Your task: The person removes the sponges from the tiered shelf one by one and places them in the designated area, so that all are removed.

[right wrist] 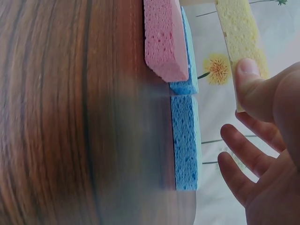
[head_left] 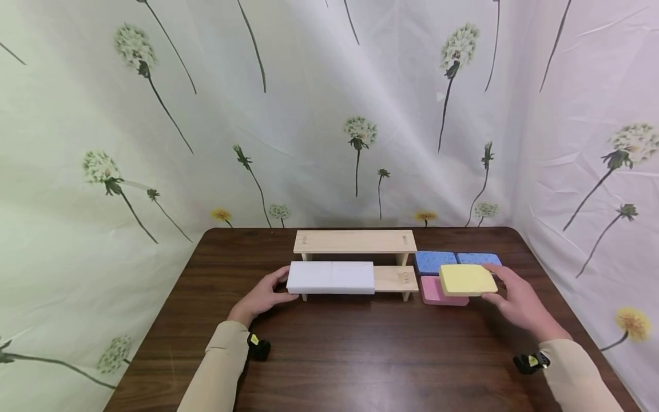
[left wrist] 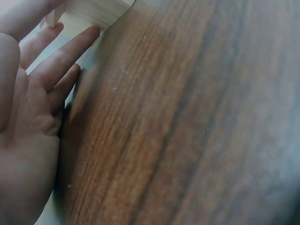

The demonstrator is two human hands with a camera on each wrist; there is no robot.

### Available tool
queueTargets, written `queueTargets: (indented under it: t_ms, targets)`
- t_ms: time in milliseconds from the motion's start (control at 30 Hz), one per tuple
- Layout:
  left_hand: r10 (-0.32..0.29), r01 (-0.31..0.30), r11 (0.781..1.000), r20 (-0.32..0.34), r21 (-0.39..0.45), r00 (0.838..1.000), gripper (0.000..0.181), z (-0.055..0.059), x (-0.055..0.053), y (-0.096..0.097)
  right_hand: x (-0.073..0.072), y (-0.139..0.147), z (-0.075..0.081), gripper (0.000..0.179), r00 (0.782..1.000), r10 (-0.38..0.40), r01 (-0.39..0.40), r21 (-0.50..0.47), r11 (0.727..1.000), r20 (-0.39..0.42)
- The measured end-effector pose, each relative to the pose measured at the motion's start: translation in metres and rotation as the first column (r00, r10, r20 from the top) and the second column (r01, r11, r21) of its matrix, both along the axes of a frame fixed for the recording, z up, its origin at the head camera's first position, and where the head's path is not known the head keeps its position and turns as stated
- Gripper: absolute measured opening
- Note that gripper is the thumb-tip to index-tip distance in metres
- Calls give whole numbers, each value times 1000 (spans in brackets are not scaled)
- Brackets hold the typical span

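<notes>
In the head view, two white blocks [head_left: 330,277] lie end to end on the front wooden riser [head_left: 395,278]. My left hand [head_left: 265,293] is at their left end, fingertips and thumb beside the edge; in the left wrist view its fingers look fairly straight near the wood. My right hand [head_left: 520,297] pinches a yellow sponge [head_left: 467,280] by its right end, thumb on the near side, holding it above a pink sponge [head_left: 435,290]. In the right wrist view the yellow sponge [right wrist: 241,37] is raised clear of the pink sponge [right wrist: 165,40]; the other fingers are spread.
A second wooden riser [head_left: 355,241] stands behind the front one. Two blue sponges [head_left: 435,262] lie side by side behind the pink one. All stand on a dark wood-grain table [head_left: 340,355], with a dandelion-print curtain [head_left: 319,143] along its back and sides.
</notes>
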State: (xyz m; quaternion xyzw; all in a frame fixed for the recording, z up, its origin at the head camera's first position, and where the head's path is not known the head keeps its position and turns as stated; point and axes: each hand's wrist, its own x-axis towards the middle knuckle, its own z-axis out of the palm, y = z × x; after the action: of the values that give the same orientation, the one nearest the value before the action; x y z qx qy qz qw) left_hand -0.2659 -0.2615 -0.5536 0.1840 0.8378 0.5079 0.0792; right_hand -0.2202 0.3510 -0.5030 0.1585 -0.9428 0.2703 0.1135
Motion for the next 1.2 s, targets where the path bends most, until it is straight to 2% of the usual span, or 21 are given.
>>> queueTargets:
  t_ms: [133, 633, 833, 1200]
  targets:
    - [8, -8, 1000, 5, -4, 1000, 79, 0, 0, 0, 2, 4, 0, 71, 999, -24, 24, -1, 1000, 27]
    - [-2, 2, 1000, 4, -2, 1000, 79, -1, 2, -1, 11, 23, -10, 68, 994, -93, 93, 6, 996, 50]
    - [-5, 5, 1000, 4, -5, 1000, 79, -1, 3, 0, 14, 29, -14, 66, 995, -98, 98, 2, 995, 8]
    - [-1, 1, 1000, 3, 0, 1000, 79, 2, 1, 2, 13, 38, -15, 63, 995, -95, 95, -2, 995, 26]
